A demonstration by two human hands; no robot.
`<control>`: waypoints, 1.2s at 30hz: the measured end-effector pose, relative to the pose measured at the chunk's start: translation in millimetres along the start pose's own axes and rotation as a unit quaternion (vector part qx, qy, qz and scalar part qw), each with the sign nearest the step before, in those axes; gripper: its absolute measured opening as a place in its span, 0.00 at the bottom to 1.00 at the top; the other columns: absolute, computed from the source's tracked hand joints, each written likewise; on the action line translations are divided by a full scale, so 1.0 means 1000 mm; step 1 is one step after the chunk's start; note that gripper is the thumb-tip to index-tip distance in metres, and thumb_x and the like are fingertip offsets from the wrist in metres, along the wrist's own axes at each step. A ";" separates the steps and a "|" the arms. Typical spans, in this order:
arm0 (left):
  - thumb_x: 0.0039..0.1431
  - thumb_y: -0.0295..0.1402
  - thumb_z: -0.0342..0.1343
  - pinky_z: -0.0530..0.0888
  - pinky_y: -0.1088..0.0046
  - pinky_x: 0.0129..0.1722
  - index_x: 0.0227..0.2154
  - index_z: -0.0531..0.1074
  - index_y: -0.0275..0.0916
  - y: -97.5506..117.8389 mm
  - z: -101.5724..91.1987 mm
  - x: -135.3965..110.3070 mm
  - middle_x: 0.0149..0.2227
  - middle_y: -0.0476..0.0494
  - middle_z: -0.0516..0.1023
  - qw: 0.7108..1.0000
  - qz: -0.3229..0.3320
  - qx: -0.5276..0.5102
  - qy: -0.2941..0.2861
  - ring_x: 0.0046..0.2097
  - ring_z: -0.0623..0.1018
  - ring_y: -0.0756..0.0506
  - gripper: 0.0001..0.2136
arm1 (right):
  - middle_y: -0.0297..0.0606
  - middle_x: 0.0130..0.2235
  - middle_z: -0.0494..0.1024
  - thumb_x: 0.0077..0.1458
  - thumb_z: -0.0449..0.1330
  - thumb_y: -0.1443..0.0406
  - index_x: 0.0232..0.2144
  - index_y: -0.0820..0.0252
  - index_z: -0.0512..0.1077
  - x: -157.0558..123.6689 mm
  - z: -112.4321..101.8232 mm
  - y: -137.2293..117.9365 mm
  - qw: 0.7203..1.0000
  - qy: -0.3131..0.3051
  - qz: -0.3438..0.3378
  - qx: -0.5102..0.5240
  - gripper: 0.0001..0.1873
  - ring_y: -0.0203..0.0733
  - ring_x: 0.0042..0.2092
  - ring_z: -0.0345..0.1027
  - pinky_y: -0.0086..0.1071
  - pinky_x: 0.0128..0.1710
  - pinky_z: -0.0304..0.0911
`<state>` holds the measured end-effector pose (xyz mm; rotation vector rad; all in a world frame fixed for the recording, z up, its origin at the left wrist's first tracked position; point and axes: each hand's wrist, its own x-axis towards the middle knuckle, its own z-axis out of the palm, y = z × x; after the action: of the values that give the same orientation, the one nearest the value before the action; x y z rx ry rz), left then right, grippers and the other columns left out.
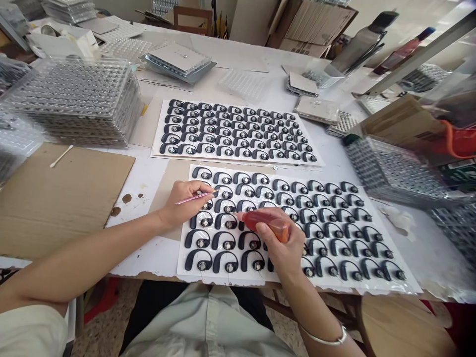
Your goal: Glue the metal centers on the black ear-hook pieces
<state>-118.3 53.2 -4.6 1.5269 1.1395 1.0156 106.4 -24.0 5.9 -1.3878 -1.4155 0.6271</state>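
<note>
A white sheet (pixel 405 283) near the table's front edge carries rows of several black ear-hook earpieces (pixel 336 233). My left hand (pixel 184 202) rests on its upper left part, fingers pinched on a thin pink stick (pixel 196 198) that points right. My right hand (pixel 284 243) is closed around a small orange-red squeeze bottle (pixel 266 223), its tip aimed left at an earpiece in the sheet's left half. A bracelet (pixel 327 339) circles my right wrist.
A second white sheet (pixel 158 144) of earpieces lies farther back. Stacks of clear blister trays (pixel 74 99) stand at the left, more trays (pixel 394 168) at the right. Brown cardboard (pixel 55 198) with a cotton swab (pixel 61 156) lies at the front left. Boxes crowd the back.
</note>
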 end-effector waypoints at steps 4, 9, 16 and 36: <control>0.51 0.36 0.63 0.77 0.70 0.36 0.32 0.79 0.36 -0.002 0.000 0.000 0.36 0.41 0.81 1.000 -0.006 -0.005 0.005 0.38 0.80 0.42 0.09 | 0.38 0.34 0.76 0.51 0.64 0.59 0.34 0.57 0.74 0.000 0.000 -0.001 1.000 -0.003 -0.015 -0.016 0.09 0.42 0.35 0.72 0.39 0.38 0.69; 0.51 0.36 0.63 0.78 0.68 0.39 0.32 0.79 0.36 -0.002 0.000 0.002 0.37 0.40 0.81 1.000 -0.009 -0.013 0.007 0.39 0.80 0.42 0.09 | 0.39 0.34 0.77 0.51 0.65 0.58 0.35 0.57 0.74 0.000 0.000 -0.002 1.000 -0.012 -0.022 -0.015 0.11 0.43 0.35 0.71 0.40 0.37 0.70; 0.50 0.36 0.63 0.78 0.69 0.37 0.32 0.79 0.36 0.004 -0.001 0.003 0.36 0.41 0.81 1.000 -0.017 0.003 0.017 0.38 0.80 0.43 0.09 | 0.38 0.34 0.77 0.50 0.65 0.59 0.35 0.56 0.73 0.000 0.000 -0.002 0.999 -0.013 -0.034 -0.015 0.10 0.42 0.35 0.71 0.39 0.36 0.70; 0.49 0.43 0.66 0.75 0.78 0.23 0.31 0.77 0.34 0.005 -0.010 -0.003 0.40 0.38 0.80 0.997 -0.071 -0.015 0.029 0.23 0.76 0.53 0.16 | 0.34 0.30 0.77 0.50 0.65 0.54 0.30 0.57 0.69 0.012 -0.032 -0.003 0.951 0.119 0.133 0.254 0.14 0.44 0.34 0.77 0.42 0.39 0.74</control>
<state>-127.4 51.9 2.4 1.3801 1.2499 0.9805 136.2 -22.7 23.2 -1.1914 -0.8036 0.8934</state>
